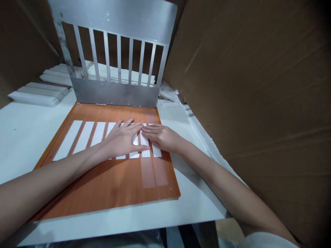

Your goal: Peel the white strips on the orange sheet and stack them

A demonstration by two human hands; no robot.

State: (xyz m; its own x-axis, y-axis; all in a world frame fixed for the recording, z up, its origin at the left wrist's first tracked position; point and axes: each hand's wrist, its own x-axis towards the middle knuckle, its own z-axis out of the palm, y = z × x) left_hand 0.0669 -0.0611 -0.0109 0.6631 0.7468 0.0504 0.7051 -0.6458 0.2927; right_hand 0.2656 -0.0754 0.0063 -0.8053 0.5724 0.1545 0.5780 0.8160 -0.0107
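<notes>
Several white strips [85, 132] lie side by side on an orange board [103, 186], with narrow orange gaps between them. My left hand [124, 136] rests over the strips right of the middle, fingers spread and thumb pointing right. My right hand [161, 136] lies palm down on the two rightmost strips, its fingertips meeting the left hand's fingertips; its fingers are stretched out and close together. Beyond the hands, a metal frame [116, 93] with a row of long slots stands raised at the board's far edge. The hands cover parts of several strips.
Stacks of white strips [38, 93] sit at the back left of the white table [196, 196]. Behind the frame lies more white material [124, 74]. Crumpled clear wrapping [168, 92] is at the back right. A brown cardboard wall [248, 86] rises along the right side.
</notes>
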